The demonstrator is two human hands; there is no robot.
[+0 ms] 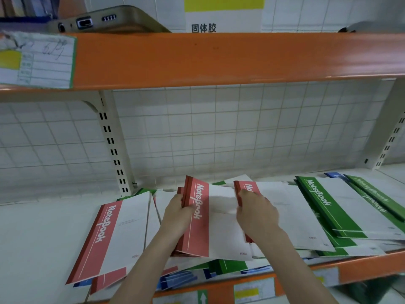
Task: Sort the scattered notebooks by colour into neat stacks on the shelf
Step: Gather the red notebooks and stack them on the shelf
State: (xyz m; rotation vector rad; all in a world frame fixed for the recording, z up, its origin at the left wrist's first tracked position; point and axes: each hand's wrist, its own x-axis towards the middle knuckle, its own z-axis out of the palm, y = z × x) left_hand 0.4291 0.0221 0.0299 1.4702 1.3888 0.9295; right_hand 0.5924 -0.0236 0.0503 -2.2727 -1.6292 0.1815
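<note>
A person stood at a shelf [32, 227] w/ an orange front edge, both arms reaching in. The left hand [178, 212] gripped a small bundle of red notebooks [196, 218] by the spine edge, fingers curled around it, tilting it up off the pile. The right hand [255, 212] pinched the red spine of another red notebook [282, 207] just beside it, fingertips curled over the edge; how many books it held, I couldn't tell. A third red notebook [105, 238] lay flat to the left, overhanging the edge. To the right sat green notebooks [324, 207], overlapping in a loose stack. Blue notebooks [175, 279] and more green ones poked out from under the pile at the front. Above ran an orange upper shelf [219, 58] w/ a phone [105, 20] on top, approx. over the left hand.
</note>
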